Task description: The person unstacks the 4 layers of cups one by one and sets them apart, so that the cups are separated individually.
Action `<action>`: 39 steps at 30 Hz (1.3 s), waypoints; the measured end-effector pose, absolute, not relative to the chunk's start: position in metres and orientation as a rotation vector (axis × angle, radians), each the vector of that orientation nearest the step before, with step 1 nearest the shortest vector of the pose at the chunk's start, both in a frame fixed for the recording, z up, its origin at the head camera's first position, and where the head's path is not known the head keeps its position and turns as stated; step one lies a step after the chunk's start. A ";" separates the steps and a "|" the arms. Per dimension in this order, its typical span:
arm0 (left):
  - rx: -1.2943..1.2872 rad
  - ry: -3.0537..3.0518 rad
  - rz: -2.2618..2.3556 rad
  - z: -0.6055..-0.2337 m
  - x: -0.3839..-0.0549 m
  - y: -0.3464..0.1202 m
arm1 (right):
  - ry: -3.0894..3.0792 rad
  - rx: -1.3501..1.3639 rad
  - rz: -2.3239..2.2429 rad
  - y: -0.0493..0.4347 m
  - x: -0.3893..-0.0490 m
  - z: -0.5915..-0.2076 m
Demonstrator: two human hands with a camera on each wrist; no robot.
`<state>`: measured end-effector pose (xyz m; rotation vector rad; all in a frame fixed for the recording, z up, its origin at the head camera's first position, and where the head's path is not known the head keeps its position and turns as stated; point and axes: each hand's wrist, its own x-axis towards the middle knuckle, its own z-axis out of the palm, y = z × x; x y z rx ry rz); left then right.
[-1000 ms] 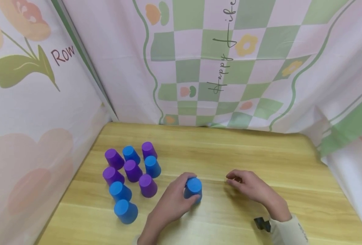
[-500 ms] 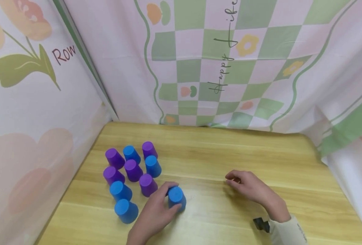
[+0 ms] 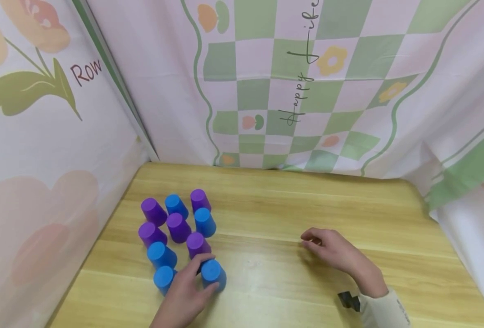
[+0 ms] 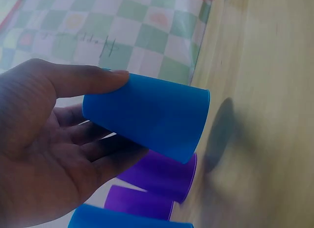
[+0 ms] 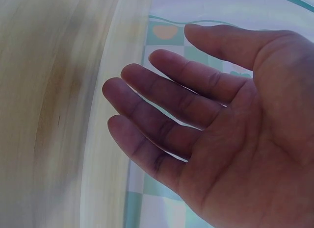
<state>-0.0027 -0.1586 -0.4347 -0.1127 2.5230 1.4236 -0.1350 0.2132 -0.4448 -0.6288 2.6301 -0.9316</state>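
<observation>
My left hand [image 3: 184, 294] holds an upside-down blue cup [image 3: 214, 275] between thumb and fingers, at the front right of a group of cups. In the left wrist view the thumb lies along the side of this blue cup [image 4: 152, 115], and its rim is off the table, with a shadow beside it. A purple cup [image 3: 198, 245] stands just behind it. Another blue cup [image 3: 164, 279] is partly hidden by the left hand. My right hand [image 3: 333, 248] hovers at the right with fingers relaxed; the right wrist view shows its bare palm [image 5: 235, 149].
Several more upside-down cups, purple [image 3: 179, 228] and blue [image 3: 205, 222], stand in loose rows on the left of the wooden table [image 3: 274, 200]. A printed curtain [image 3: 254, 95] closes off the back. A small black object [image 3: 349, 300] sits at the right sleeve.
My left hand has carried the blue cup leftward from the middle of the table to beside the group. The right hand has stayed almost still.
</observation>
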 end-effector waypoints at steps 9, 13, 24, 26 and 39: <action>-0.121 2.507 1.452 -0.437 0.003 -0.169 | 2.630 -0.643 -0.932 0.213 -0.135 -0.445; -0.132 2.505 1.451 -0.437 0.003 -0.172 | 2.629 -0.642 -0.927 0.212 -0.135 -0.445; -0.139 2.524 1.441 -0.442 0.004 -0.173 | 2.640 -0.643 -0.917 0.212 -0.136 -0.445; -0.142 2.529 1.434 -0.444 0.003 -0.173 | 2.639 -0.651 -0.920 0.212 -0.136 -0.445; -0.165 2.546 1.357 -0.442 0.000 -0.169 | 2.626 -0.637 -0.930 0.212 -0.135 -0.446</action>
